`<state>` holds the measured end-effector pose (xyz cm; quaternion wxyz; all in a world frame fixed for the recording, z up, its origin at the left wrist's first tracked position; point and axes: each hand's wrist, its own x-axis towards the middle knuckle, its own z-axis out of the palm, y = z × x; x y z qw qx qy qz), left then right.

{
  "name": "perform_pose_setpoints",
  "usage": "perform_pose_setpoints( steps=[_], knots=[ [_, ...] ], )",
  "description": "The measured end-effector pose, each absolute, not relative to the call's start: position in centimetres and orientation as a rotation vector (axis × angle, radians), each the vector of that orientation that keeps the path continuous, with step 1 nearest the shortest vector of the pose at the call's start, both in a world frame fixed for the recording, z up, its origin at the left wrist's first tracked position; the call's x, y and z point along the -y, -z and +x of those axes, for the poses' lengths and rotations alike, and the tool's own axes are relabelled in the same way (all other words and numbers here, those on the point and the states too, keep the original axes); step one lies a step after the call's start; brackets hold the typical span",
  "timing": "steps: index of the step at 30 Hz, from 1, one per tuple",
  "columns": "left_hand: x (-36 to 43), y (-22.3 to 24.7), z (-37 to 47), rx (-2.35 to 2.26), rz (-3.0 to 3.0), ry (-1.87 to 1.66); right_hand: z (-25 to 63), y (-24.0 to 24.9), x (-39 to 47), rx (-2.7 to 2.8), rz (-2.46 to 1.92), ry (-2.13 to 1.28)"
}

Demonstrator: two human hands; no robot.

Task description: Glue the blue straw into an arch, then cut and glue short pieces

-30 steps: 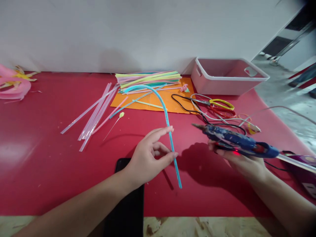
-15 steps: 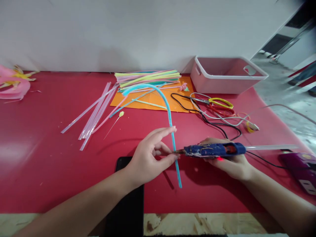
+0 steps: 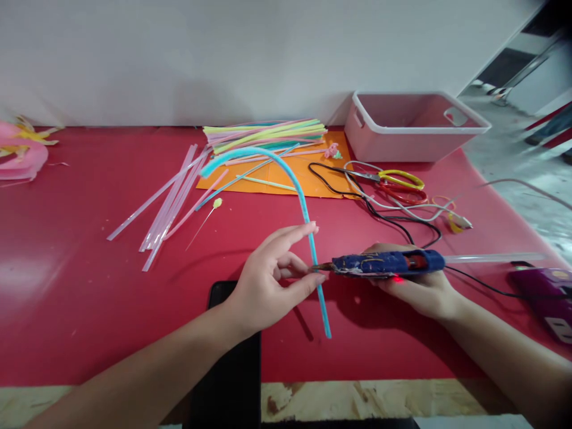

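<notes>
My left hand [image 3: 268, 280] pinches a long, curved blue fuzzy stem [image 3: 300, 193] between its fingers, left of centre. The stem arches up and to the left, and its lower end hangs past my thumb. In my right hand [image 3: 420, 289] is a dark blue glue gun [image 3: 379, 263] with a small red light. Its nozzle points left and meets the stem at my left fingertips; whether it touches cannot be told. A clear glue stick [image 3: 491, 258] sticks out of the gun's back end.
On the red table [image 3: 111, 316] lie a stem bundle [image 3: 268, 136], orange paper [image 3: 272, 182], pink strips [image 3: 172, 205], scissors [image 3: 400, 179] and cables. A pink basket [image 3: 402, 143] stands at the back right, a purple device [image 3: 538, 298] at the right, a black object [image 3: 232, 357] below my left arm.
The stem's far curved end has swung a little to the left. The view has shifted slightly; both hands keep nearly the same pose, with the nozzle still at the stem.
</notes>
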<state>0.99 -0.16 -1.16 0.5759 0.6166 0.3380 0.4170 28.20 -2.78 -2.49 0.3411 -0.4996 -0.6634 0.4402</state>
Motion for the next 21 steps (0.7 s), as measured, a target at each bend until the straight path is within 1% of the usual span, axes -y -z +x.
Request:
perform_pose_setpoints(
  steps=[10, 15, 21],
  knots=[
    [0.32, 1.38, 1.04, -0.778, 1.469, -1.012, 28.04, 2.36, 2.82, 1.692, -1.33, -1.166],
    [0.25, 1.39, 1.08, -0.771, 1.474, -1.024, 28.26, 2.97, 2.86, 1.677, -1.231, -1.162],
    [0.38, 1.62, 0.96, -0.772, 1.518, -1.029, 27.51, 2.08, 2.52, 1.621, -1.241, -1.255]
  ],
)
